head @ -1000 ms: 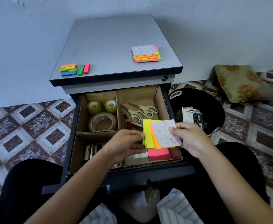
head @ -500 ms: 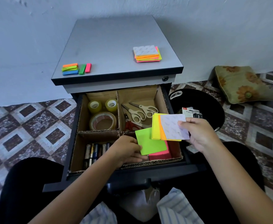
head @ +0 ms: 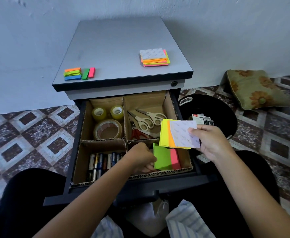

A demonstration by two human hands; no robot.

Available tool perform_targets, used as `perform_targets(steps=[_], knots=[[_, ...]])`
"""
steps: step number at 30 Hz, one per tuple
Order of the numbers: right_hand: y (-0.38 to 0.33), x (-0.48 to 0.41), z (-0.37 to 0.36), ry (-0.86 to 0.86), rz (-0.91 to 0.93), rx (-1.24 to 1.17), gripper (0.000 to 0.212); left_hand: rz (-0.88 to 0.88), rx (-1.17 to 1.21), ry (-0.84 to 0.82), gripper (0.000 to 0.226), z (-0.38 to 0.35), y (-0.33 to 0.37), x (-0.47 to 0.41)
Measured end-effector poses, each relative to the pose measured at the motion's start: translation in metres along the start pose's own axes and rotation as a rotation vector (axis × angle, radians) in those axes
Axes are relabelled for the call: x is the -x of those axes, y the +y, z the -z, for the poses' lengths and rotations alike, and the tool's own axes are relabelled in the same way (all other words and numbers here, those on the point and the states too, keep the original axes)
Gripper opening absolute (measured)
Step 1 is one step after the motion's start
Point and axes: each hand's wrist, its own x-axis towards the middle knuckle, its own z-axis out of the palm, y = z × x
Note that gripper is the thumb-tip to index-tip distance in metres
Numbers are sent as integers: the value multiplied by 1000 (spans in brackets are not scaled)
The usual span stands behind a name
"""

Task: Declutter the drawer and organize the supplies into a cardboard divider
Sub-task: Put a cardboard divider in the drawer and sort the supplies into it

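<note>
Left hand (head: 140,158) is down in the drawer (head: 75,143), in the front-right compartment of the cardboard divider (head: 104,140). Its fingers are curled onto the left edge of the green pad (head: 161,158), pinching it. The pad runs lengthwise front to back, far edge toward the divider's cross wall, near edge at the drawer's front rim. It sits just beside the pink pad (head: 174,158), which shows as a strip on its right with the same front-to-back run; whether the green one overlaps it or only touches it is hard to say from this angle.

Right hand (head: 209,140) is up over the drawer's right edge, thumb on top, clamped on a fan of sticky pads (head: 176,133). White patterned backing faces up, with orange and yellow spreading out to the left, so the fan's long axis runs left to right across the drawer.

Front-left compartment: batteries (head: 101,162) lie side by side, ends pointing front and back. Back-left: three tape rolls (head: 108,129), two small ones behind a large one. Back-right: beige scissors (head: 149,118), blades aimed toward the back-left, with a red-handled tool (head: 137,134) in front of them.

Up on the grey surface (head: 120,48), a sticky-note stack (head: 154,57) sits near the right edge and coloured page flags (head: 79,73) near the front-left corner. On the floor to the right, a black bin (head: 218,109) and a floral cushion (head: 256,90).
</note>
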Motion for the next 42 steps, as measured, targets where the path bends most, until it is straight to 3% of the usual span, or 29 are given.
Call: perform_targets(steps=[11, 19, 25, 27, 31, 33, 36, 42], knots=[[1, 1, 3, 8, -22, -13, 12, -51, -205, 211, 17, -15, -16, -21], [5, 4, 4, -2, -39, -34, 14, -56, -510, 157, 19, -16, -9, -22], [5, 5, 2, -8, -50, -30, 14, -45, -554, 113, 18, -13, -7, -24], [4, 5, 3, -14, -48, -20, 14, -38, -364, 101, 24, -12, -6, -23], [4, 4, 6, -56, -49, 18, 13, -36, 490, -13, 29, -6, 5, -2], [7, 3, 6, -79, -58, 51, 13, -84, 721, -106, 29, -2, 5, 6], [11, 3, 2, -81, -56, 107, 15, -153, 723, -115, 24, 2, 2, 12], [9, 3, 2, 49, 18, 166, 17, -110, 433, 22, 20, 4, -8, 17]])
